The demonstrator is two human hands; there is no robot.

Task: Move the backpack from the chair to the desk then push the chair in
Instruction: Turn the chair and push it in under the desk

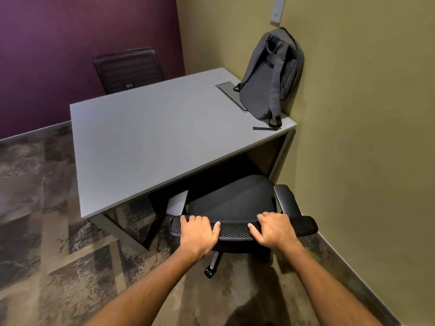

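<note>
The soft gray cloth backpack stands up on the far right corner of the flat gray desk. It leans on the dull green wall. Its back side with two padded straps faces out, and a round loop handle sits at the top. A thin black strap end lies flat on the desk just beside it. One bottom corner of the backpack rests on a flat gray panel set into the desk top. No words can be read on the backpack.

The black office chair with a holey mesh back is partly under the desk. Its smooth dark seat is half under the desk edge. Its shiny black armrest on the right sticks out near the wall. One black wheel shows below on the patchy brown and gray carpet.

The left hand is closed over the top edge of the chair back, fingers curled on the mesh. The right hand clamps the same edge farther right, thumb on the near side.

A second black chair with a ribbed back stands across the desk by the purple wall. It has a small white label, too blurry to read.
</note>
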